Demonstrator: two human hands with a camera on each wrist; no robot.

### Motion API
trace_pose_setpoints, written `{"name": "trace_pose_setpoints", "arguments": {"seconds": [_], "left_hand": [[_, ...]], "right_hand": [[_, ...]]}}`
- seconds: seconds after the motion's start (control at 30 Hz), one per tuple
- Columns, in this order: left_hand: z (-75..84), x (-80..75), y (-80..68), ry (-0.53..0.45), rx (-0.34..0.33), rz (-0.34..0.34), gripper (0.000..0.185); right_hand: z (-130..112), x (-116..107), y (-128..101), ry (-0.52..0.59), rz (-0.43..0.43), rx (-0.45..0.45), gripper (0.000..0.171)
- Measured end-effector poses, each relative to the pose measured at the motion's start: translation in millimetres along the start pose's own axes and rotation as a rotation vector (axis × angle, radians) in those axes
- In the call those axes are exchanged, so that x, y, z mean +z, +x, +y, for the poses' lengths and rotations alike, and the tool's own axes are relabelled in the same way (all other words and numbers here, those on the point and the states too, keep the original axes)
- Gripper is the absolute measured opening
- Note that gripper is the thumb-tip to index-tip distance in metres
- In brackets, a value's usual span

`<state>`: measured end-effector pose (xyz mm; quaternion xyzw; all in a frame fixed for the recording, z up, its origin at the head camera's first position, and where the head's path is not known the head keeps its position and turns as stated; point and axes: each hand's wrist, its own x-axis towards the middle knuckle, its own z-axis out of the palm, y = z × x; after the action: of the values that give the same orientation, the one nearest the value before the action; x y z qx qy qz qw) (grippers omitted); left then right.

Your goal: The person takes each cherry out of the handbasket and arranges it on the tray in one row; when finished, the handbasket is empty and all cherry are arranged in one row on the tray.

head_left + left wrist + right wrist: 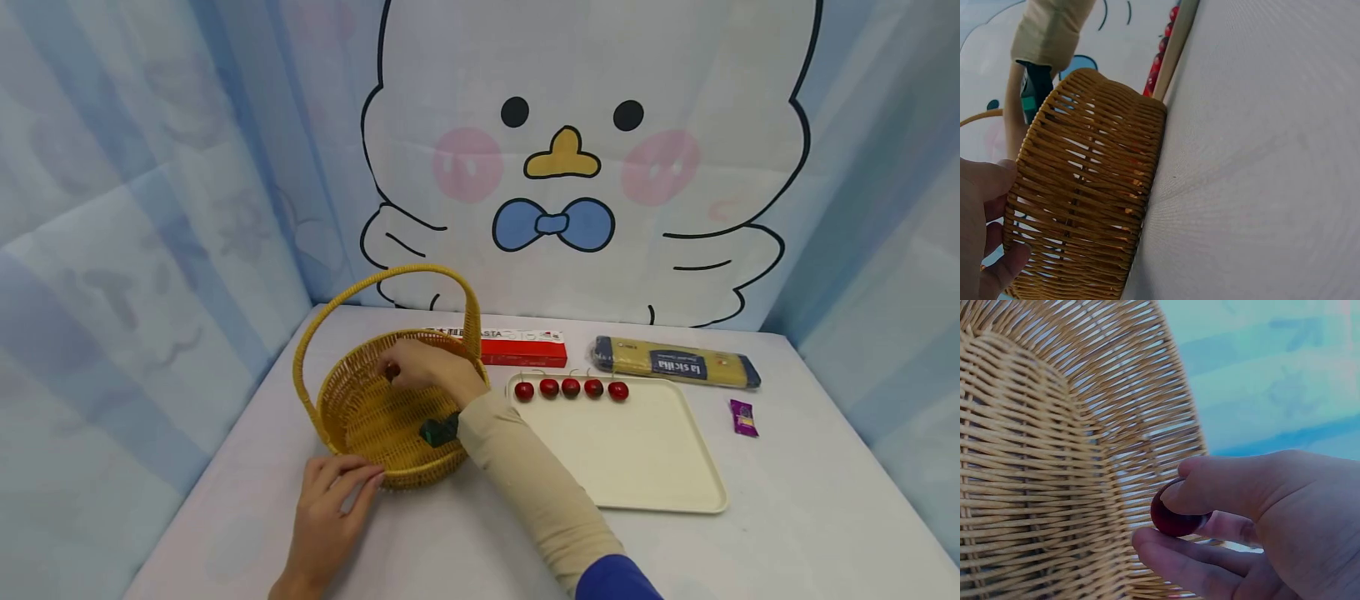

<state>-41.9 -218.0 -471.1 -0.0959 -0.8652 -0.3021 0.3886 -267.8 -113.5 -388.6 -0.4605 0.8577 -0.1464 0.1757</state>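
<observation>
A yellow-brown wicker basket (pixel 386 421) with a tall arched handle stands left of the middle in the head view. My right hand (pixel 423 364) is inside it, over the far part. A dark red cherry (pixel 1175 509) is pinched between that hand's thumb and fingers, seen best in the right wrist view. My left hand (pixel 330 517) holds the near rim of the basket, its fingers (pixel 1010 265) against the woven side in the left wrist view. Several red cherries (pixel 571 387) with stems lie in a row along the back of a cream tray (pixel 630 458).
Behind the basket and tray lies a red and white pasta box (pixel 525 348). A yellow pasta packet (pixel 675 362) rests at the back right, with a small purple wrapped packet (pixel 743 417) in front. Patterned curtains (pixel 135 250) surround the white table.
</observation>
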Motion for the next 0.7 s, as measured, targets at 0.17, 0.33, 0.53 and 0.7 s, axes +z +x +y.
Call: {"name": "trace_pose_setpoints", "arguments": {"seconds": [0.17, 0.33, 0.53, 0.7], "left_hand": [[-1.7, 1.0, 0.0, -0.013, 0.022, 0.015, 0.02], [-2.6, 2.0, 0.1, -0.031, 0.054, 0.044, 0.024], [-4.0, 3.4, -0.6, -0.061, 0.086, 0.074, 0.015], [-5.0, 5.0, -0.7, -0.071, 0.096, 0.086, 0.016]], "right_hand": [[-4.1, -6.7, -11.6, -0.057, 0.037, -0.023, 0.03], [-6.9, -13.1, -26.7, -0.055, 0.091, -0.017, 0.028], [-7.1, -18.0, -49.3, -0.038, 0.161, 0.005, 0.029], [-2.1, -18.5, -72.3, 0.005, 0.222, 0.005, 0.028]]}}
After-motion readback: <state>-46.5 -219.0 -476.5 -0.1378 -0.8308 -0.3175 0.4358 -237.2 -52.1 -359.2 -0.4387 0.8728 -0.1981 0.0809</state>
